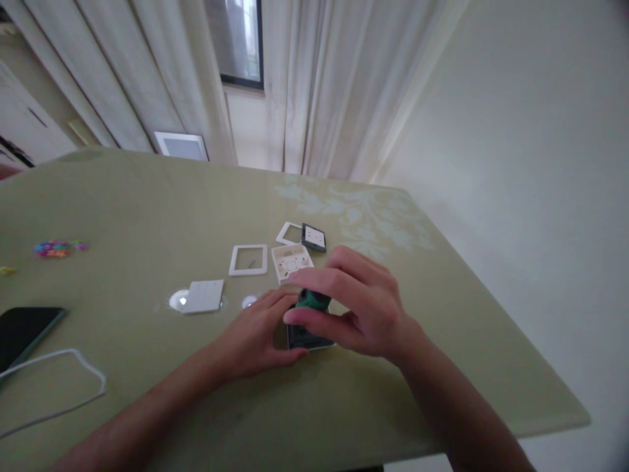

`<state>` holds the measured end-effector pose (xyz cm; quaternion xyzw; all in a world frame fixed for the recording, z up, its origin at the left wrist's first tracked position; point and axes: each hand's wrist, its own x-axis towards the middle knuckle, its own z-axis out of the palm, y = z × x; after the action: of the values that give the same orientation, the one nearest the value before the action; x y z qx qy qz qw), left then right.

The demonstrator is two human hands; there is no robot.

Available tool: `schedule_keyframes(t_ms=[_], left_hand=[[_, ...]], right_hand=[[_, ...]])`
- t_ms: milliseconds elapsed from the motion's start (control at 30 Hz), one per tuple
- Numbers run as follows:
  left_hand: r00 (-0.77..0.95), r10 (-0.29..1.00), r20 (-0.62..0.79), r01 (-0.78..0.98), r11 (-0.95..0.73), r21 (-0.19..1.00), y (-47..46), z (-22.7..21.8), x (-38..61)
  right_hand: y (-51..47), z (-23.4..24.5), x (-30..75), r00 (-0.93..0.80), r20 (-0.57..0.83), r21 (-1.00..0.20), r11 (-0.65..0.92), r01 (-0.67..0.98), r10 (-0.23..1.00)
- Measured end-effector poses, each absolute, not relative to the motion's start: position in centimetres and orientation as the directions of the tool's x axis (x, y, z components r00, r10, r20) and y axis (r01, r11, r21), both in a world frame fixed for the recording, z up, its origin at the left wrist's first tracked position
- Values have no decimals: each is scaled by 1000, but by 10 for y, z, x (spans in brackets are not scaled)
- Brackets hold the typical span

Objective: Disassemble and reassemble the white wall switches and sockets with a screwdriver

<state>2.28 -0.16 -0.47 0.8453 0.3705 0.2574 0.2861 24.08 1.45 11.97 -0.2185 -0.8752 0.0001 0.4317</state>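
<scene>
My right hand (361, 305) is closed around the green and black handle of a screwdriver (313, 299), held upright with its tip hidden. Below it lies a dark switch or socket unit with a pale edge (307, 337), flat on the table. My left hand (263, 334) grips that unit at its left side, thumb at the near edge and fingers at the far edge. Just beyond the hands sits a white square mounting box (291, 261). Behind it are a white frame (282, 233) and a dark-rimmed socket module (314, 237).
Left of the box lies another white frame (248, 274) with a small screw inside its outline. A white square plate (204, 296) is further left. A dark phone-like device (24, 331), a white cable (73, 352) and colourful small pieces (56, 248) lie at the table's left.
</scene>
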Motion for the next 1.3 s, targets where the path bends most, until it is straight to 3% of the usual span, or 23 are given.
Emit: schedule_keyframes(t_ms=[167, 300, 400, 567, 700, 900, 967, 1100, 1300], left_hand=[[612, 772, 174, 500, -548, 671, 0, -2, 23], [597, 774, 210, 505, -566, 651, -2, -3, 21], [594, 773, 225, 515, -580, 632, -2, -7, 20], [608, 778, 157, 528, -544, 653, -2, -10, 21], [600, 780, 176, 510, -543, 668, -2, -9, 22], [594, 788, 164, 505, -523, 686, -3, -4, 24], [594, 786, 170, 490, -522, 698, -3, -3, 23], [604, 775, 184, 470, -533, 704, -2, -2, 22], [619, 769, 159, 478, -530, 701, -1, 0, 23]], right_hand=[[10, 126, 244, -529, 720, -117, 830, 546, 450], [9, 130, 246, -642, 543, -390, 839, 378, 542], [14, 125, 243, -636, 547, -510, 819, 262, 544], [21, 111, 233, -567, 677, -384, 882, 273, 470], [18, 110, 229, -555, 675, -343, 872, 348, 487], [12, 119, 238, -526, 614, -162, 747, 645, 588], [11, 123, 243, -579, 544, -253, 777, 576, 607], [9, 130, 249, -727, 435, -484, 819, 308, 531], [6, 136, 252, -753, 389, -490, 812, 319, 531]])
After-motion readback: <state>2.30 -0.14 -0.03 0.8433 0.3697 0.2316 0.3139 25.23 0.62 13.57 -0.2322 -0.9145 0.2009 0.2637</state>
